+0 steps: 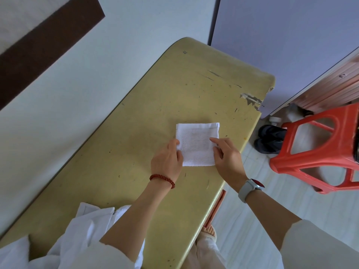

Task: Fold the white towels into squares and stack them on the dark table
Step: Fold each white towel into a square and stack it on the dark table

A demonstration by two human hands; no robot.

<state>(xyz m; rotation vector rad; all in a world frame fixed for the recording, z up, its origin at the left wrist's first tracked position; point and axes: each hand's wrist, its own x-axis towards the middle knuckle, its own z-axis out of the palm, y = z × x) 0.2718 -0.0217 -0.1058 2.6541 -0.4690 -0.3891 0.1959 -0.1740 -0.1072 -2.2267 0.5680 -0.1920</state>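
On the olive-yellow tabletop (pixel 174 90), right of its middle, a folded white towel (pixel 197 144) is lying flat as a near-square, one hemmed edge running along its far side.

Left hand (pixel 168 160): resting at the towel's left edge, thumb on top and fingers curling at the cloth; grip narrow, pinching that edge. A red bead bracelet (pixel 162 179) is sitting on this wrist.

Right hand (pixel 228 160): lying at the towel's right edge, forefinger stretching out onto the cloth, other fingers bending beside it; whether this grip is pinching the edge or only pressing on it cannot be told. A watch with a grey strap (pixel 250 189) is circling this wrist.

Unfolded white towels (pixel 83 226): heaping at the near left end of the tabletop, partly behind the left forearm, well apart from the folded one.

Tabletop surface: showing scratches and a chipped patch (pixel 251 100) at its far right edge.

Red plastic stool (pixel 318 148): standing on the pale floor (pixel 262 220) to the right of the tabletop.

Dark sandals (pixel 270 138): lying on the floor between stool and tabletop.

Person's sandalled foot (pixel 208 232): showing just beside the near right edge of the tabletop.
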